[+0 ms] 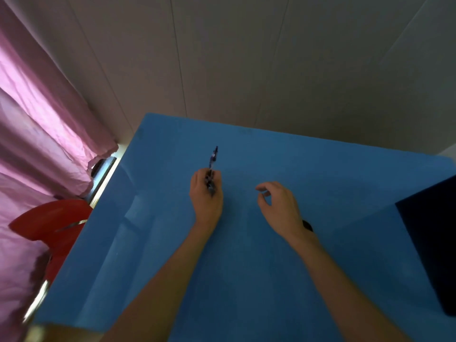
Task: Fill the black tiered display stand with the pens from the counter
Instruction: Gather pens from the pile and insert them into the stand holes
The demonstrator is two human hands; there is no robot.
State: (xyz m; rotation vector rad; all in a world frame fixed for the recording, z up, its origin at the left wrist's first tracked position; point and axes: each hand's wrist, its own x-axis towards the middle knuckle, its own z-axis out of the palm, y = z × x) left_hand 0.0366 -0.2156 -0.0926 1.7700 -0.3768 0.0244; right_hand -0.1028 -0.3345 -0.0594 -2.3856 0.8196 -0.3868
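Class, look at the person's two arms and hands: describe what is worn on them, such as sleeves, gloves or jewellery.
Both forearms are bare up to the frame's bottom edge, with no sleeves showing. The left hand and right hand wear no gloves, and no rings or watch can be seen.

Dark pens (212, 169) bunched, upright, tips above blue counter (296, 169).

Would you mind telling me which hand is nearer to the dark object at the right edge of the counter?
Right. The right hand hovers open over the blue counter, just left of the dark object; the left hand, gripping pens, is farther left.
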